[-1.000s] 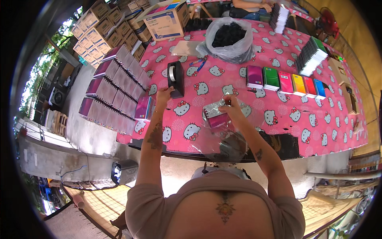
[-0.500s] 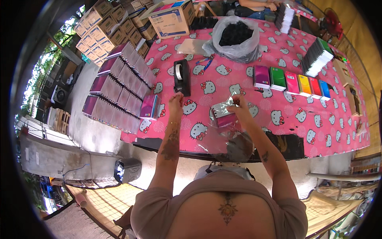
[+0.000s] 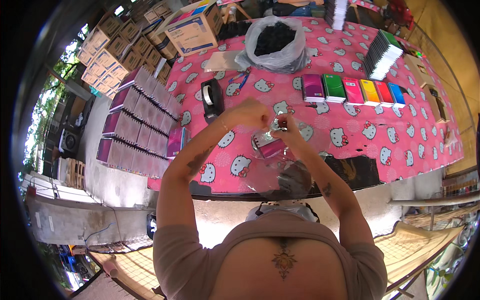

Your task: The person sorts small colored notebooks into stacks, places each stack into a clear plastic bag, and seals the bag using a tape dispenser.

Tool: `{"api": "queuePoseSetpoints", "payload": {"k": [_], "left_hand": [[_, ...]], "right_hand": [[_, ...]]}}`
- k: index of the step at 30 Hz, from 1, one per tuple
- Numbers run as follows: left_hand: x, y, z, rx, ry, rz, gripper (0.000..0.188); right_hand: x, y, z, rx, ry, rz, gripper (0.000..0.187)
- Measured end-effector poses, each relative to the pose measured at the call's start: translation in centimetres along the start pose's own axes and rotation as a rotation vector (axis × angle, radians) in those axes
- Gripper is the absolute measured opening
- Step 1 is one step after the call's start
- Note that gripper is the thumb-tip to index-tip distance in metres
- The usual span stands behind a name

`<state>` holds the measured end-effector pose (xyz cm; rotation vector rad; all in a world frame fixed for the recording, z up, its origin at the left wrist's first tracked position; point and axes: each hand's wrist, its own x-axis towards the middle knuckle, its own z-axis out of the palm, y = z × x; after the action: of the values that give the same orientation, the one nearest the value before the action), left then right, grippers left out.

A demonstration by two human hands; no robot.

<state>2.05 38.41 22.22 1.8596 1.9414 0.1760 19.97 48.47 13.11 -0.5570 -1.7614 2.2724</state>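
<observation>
A small stack of spiral notebooks point(image 3: 270, 149), purple on the near side, lies inside a clear plastic bag point(image 3: 282, 179) at the table's front. My right hand point(image 3: 286, 131) pinches the gathered plastic at the stack's far right corner. Just left of it, my left hand point(image 3: 248, 114) is closed above the far side of the stack; anything between its fingertips is too small to make out. Behind the left forearm stands a black tape dispenser point(image 3: 212, 99) with a pale roll.
Stacked purple notebooks point(image 3: 137, 122) line the table's left edge. A row of coloured notebooks point(image 3: 332, 89) lies to the right, with a taller stack point(image 3: 382, 56) behind. A bag of black material point(image 3: 277, 52), scissors-like blue tool point(image 3: 243, 80) and an open carton point(image 3: 192, 32) are farther back.
My left hand has moved right from beside the tape dispenser to next to my right hand over the wrapped notebooks. My right hand keeps its pinch on the plastic. The view has shifted slightly.
</observation>
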Motion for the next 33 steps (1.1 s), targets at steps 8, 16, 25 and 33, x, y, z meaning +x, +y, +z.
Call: {"api": "queuePoseSetpoints", "payload": {"k": [8, 16, 25, 33], "left_hand": [[-0.5, -8.2, 11.3, -1.287, -0.015, -0.264, 0.038], [-2.6, 6.7, 10.1, 0.478, 0.776, -0.232, 0.07], [-6.1, 6.7, 9.6, -0.507, 0.917, -0.497, 0.059], [-6.7, 5.6, 18.8, -1.216, 1.156, -0.177, 0.067]], "right_hand": [[0.7, 1.9, 0.0, 0.085, -0.064, -0.035, 0.055], [-1.3, 6.9, -1.4, 0.382, 0.333, -0.021, 0.031], [-4.9, 8.0, -1.4, -0.626, -0.257, -0.275, 0.045], [-2.8, 2.6, -3.7, -0.686, -0.259, -0.107, 0.073]]}}
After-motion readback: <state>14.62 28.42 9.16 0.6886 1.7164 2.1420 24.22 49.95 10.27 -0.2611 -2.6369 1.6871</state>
